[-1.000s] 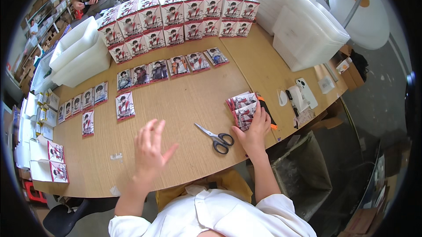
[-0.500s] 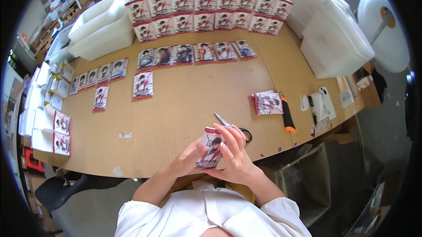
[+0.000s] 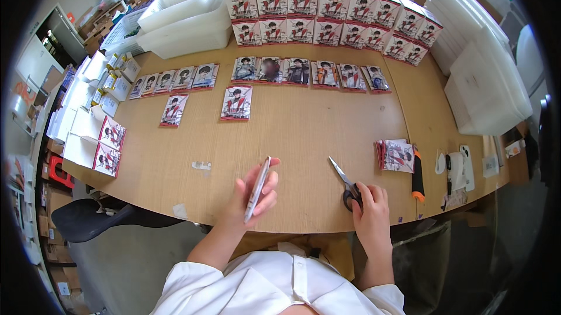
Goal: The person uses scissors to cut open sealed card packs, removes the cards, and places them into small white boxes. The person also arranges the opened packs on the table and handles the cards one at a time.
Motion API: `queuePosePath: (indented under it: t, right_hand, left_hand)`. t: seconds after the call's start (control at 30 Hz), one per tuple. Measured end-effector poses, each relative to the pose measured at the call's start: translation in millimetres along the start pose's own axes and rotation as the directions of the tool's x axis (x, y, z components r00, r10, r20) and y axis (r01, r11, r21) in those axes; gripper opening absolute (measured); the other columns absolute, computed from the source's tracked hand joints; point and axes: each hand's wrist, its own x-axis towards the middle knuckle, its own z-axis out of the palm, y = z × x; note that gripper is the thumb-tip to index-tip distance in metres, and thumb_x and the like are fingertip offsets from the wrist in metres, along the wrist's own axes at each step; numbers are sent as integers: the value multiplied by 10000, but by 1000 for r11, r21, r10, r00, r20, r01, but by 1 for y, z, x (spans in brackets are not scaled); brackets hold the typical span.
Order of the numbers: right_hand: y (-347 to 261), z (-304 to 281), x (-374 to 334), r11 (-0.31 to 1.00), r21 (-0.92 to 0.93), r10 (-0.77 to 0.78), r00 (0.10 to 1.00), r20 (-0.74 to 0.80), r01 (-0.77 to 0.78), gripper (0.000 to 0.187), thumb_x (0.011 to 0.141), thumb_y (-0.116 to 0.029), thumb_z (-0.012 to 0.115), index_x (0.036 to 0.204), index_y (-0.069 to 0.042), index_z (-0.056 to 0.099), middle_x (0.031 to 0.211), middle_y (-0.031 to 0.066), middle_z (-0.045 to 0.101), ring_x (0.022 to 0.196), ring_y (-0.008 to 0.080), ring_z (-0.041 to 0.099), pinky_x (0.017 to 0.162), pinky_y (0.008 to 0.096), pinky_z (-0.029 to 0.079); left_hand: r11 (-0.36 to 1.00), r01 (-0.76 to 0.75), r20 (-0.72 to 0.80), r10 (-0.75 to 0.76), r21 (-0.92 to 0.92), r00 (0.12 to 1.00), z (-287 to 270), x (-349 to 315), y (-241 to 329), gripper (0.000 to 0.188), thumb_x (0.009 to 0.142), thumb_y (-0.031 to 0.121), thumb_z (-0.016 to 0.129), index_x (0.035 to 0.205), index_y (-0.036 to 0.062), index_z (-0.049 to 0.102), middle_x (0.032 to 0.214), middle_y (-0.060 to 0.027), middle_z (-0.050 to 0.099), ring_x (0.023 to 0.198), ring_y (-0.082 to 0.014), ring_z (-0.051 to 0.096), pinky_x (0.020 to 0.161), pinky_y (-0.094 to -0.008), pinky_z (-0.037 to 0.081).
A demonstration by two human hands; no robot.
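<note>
My left hand (image 3: 238, 201) holds a thin card pack (image 3: 257, 191) upright and edge-on, between thumb and fingers, over the front of the table. To its right, my right hand (image 3: 373, 214) has its thumb and fingers round the black handles of a pair of scissors (image 3: 345, 182). The scissors lie on the tabletop, blades pointing away to the upper left. A small stack of card packs (image 3: 397, 156) lies beyond my right hand. Farther off, a single red-and-white pack (image 3: 236, 103) lies flat below a row of packs (image 3: 297, 72).
Printed boxes (image 3: 301, 2) are stacked along the back. White plastic bins (image 3: 187, 23) stand at the back left, another bin (image 3: 488, 84) at the right. A black-and-orange tool (image 3: 417, 180) and a white phone (image 3: 467, 166) lie at the right. Open boxes (image 3: 87, 145) line the left edge.
My hands have come apart. The left has turned the pack edge-on and kept it, while the right has left the pack and moved right to the scissors. The view has shifted too.
</note>
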Motion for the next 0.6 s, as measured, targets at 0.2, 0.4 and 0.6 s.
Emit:
queuePosePath:
  t: [0.2, 0.4, 0.6]
  right_hand:
    - [2, 11, 2, 999, -53, 4, 998, -61, -7, 426, 845, 50, 556, 1267, 2, 529, 1023, 174, 554, 857, 319, 572, 775, 361, 491]
    - [5, 2, -3, 535, 834, 5, 988, 155, -133, 509, 870, 73, 563, 1359, 72, 421, 1004, 159, 600, 892, 222, 623, 790, 312, 504]
    - [-9, 18, -20, -138, 933, -196, 932, 304, -333, 501, 896, 0, 596, 1361, 69, 425, 1049, 163, 616, 895, 226, 632, 815, 334, 504]
  left_hand:
    - [948, 163, 85, -145, -273, 986, 6, 6, -5, 1162, 684, 728, 668, 1420, -70, 252, 948, -101, 483, 594, -145, 505, 458, -257, 373]
    - [974, 143, -193, -177, -175, 965, 33, 1, 5, 718, 956, 525, 359, 1412, -29, 333, 1317, -249, 480, 1067, -390, 578, 904, -508, 481]
    - [977, 162, -396, -97, 135, 913, 22, -6, 8, 509, 1002, 394, 372, 1312, -3, 448, 1173, -183, 597, 991, -336, 628, 832, -458, 523]
